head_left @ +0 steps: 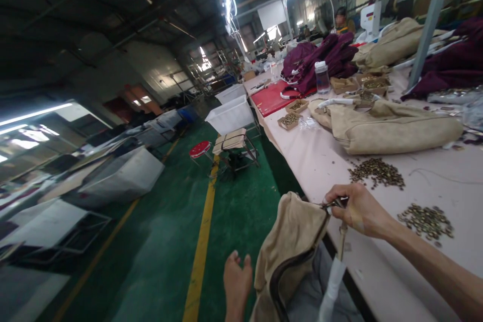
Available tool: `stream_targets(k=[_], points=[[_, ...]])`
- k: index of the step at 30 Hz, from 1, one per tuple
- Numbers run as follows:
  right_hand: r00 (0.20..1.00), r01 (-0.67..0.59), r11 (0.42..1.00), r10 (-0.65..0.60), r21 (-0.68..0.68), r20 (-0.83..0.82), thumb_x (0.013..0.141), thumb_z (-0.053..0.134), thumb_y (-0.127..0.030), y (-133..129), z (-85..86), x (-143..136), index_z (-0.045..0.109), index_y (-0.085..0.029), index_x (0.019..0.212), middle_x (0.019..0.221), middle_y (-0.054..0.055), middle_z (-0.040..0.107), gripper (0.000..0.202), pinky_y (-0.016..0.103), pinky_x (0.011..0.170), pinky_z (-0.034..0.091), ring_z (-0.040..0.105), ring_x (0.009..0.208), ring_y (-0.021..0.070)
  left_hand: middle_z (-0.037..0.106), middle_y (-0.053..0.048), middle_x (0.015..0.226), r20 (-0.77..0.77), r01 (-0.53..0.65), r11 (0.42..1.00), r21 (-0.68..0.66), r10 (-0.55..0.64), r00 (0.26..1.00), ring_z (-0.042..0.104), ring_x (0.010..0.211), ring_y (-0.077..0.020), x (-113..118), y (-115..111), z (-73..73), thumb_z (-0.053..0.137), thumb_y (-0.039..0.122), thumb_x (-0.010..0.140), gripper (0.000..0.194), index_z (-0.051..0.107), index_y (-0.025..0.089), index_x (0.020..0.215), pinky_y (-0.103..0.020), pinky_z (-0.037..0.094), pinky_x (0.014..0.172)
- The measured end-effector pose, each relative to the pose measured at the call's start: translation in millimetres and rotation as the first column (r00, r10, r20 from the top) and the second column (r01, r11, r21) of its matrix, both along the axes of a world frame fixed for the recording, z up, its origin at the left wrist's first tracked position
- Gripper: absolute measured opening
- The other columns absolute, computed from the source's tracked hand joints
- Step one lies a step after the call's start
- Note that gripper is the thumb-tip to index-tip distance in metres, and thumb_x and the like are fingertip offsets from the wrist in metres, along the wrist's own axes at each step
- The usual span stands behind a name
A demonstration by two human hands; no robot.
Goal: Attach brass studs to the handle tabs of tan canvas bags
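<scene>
The fingers of the right hand [352, 209] are closed in a pinch on a dark metal fitting [335, 203] at the upper right corner of a soft beige fabric bag with a dark-edged opening and grey lining [290, 241]. The bag hangs at the bottom centre of the frame, beside the table's near edge and partly against it. Its long axis runs from the held end, pointing up the frame, down to the bottom edge, leaning a little to the left on the way; the opening faces the lower right (its lowest part is cut off by the frame). A beige strap with a white wrapped section [332, 287] drops from just under the right hand toward the bottom edge.

The right forearm slants in from the lower right corner, across the table, with the hand turned toward the picture's left. The left hand [237, 276] rises from the bottom edge, just beside the bag's left side, its fingers up, loosely curled and apart; it holds nothing that shows.

On the pale pink table [392, 271], two loose piles of small bronze-coloured metal pieces, one farther [377, 173] and one nearer [426, 221], lie near the right hand and forearm. Beyond them, at the right of the frame, a second beige fabric bag [396, 133] lies lengthwise from left to right. Farther up stand a clear bottle with a white lid [322, 80] and a heap of purple fabric [332, 58]. Green floor [158, 246] fills the lower left.
</scene>
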State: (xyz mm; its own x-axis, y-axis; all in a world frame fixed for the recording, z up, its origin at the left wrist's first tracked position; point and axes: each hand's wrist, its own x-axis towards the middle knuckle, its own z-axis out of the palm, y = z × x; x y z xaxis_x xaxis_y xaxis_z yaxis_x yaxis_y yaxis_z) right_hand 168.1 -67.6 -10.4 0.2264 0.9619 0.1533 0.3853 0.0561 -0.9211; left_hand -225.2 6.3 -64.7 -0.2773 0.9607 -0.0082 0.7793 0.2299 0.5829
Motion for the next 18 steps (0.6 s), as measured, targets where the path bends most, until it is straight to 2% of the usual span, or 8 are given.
stream_targets(k=[2,3,6,8,9,11,14,18], points=[[0.999,-0.027,0.999,0.027,-0.021,-0.019,0.066,0.061,-0.016,-1.3,2.6,-3.4,0.079,-0.019,0.083,0.073,0.001,0.075,0.025,0.026,0.053,0.041,0.059,0.058,0.0153,0.071,-0.019,0.128,0.235,0.191,0.971,0.142,-0.22,0.947,0.068,0.122,-0.0315,33.7,9.6,26.2,0.06,0.045,0.086,0.048,0.065,0.016,0.123,-0.041,0.054,0.107],[0.999,-0.033,0.999,0.032,-0.029,-0.033,0.066,0.061,-0.016,-2.1,4.1,-4.5,0.078,-0.019,0.083,0.073,0.001,0.075,0.024,0.026,0.053,0.042,0.059,0.057,0.0155,0.068,-0.017,0.134,0.254,0.322,0.919,0.23,-0.376,0.891,0.064,0.129,-0.0303,55.9,11.7,40.1,0.061,0.048,0.089,0.049,0.063,0.018,0.129,-0.042,0.05,0.113],[0.997,-0.052,0.999,0.051,-0.015,-0.059,0.067,0.063,-0.017,-4.5,8.0,-3.7,0.079,-0.019,0.085,0.075,0.003,0.076,0.024,0.027,0.056,0.046,0.063,0.062,0.0182,0.063,-0.014,0.142,0.164,0.719,0.612,0.331,-0.787,0.594,0.055,0.138,-0.0321,128.2,8.2,68.2,0.074,0.05,0.083,0.065,0.059,0.023,0.14,-0.047,0.042,0.12],[0.998,-0.052,0.999,0.053,0.013,-0.043,0.067,0.064,-0.017,-5.4,8.6,-0.2,0.079,-0.019,0.086,0.076,0.004,0.076,0.024,0.028,0.06,0.048,0.065,0.067,0.0199,0.067,-0.012,0.137,0.116,0.843,0.43,0.323,-0.902,0.416,0.058,0.133,-0.0323,167.7,3.0,69.9,0.082,0.048,0.075,0.072,0.06,0.024,0.14,-0.049,0.042,0.119],[0.998,-0.048,0.999,0.049,0.017,-0.034,0.067,0.064,-0.017,-5.4,7.8,1.7,0.08,-0.019,0.086,0.077,0.004,0.076,0.024,0.029,0.061,0.049,0.066,0.07,0.0204,0.07,-0.011,0.129,0.113,0.864,0.386,0.322,-0.922,0.37,0.062,0.126,-0.0309,182.0,1.3,66.6,0.081,0.045,0.076,0.063,0.064,0.025,0.133,-0.048,0.046,0.114],[0.999,-0.026,1.0,0.026,0.004,-0.033,0.068,0.064,-0.016,-3.7,3.5,4.3,0.079,-0.019,0.085,0.078,0.003,0.076,0.023,0.029,0.065,0.051,0.066,0.072,0.0205,0.075,-0.008,0.112,0.124,0.876,0.364,0.316,-0.931,0.342,0.068,0.109,-0.0271,199.3,1.6,56.4,0.075,0.039,0.081,0.039,0.07,0.026,0.118,-0.044,0.053,0.102],[0.99,0.05,0.999,-0.05,-0.008,-0.135,0.067,0.066,-0.017,2.2,-9.4,-1.8,0.075,-0.018,0.092,0.085,0.004,0.075,0.027,0.029,0.064,0.054,0.067,0.075,0.0204,0.075,-0.007,0.097,0.102,0.84,0.42,0.343,-0.906,0.411,0.069,0.092,-0.0251,203.7,10.4,45.9,0.069,0.035,0.086,0.023,0.073,0.026,0.107,-0.042,0.055,0.09],[0.92,0.148,0.989,-0.141,-0.01,-0.366,0.07,0.069,-0.021,8.8,-31.4,-34.5,0.058,-0.019,0.13,0.119,0.011,0.068,0.061,0.029,0.065,0.058,0.069,0.082,0.0192,0.075,-0.008,0.094,-0.037,0.791,0.481,0.378,-0.846,0.532,0.069,0.089,-0.0254,196.9,23.6,52.0,0.064,0.032,0.092,0.019,0.074,0.023,0.106,-0.041,0.053,0.086]])
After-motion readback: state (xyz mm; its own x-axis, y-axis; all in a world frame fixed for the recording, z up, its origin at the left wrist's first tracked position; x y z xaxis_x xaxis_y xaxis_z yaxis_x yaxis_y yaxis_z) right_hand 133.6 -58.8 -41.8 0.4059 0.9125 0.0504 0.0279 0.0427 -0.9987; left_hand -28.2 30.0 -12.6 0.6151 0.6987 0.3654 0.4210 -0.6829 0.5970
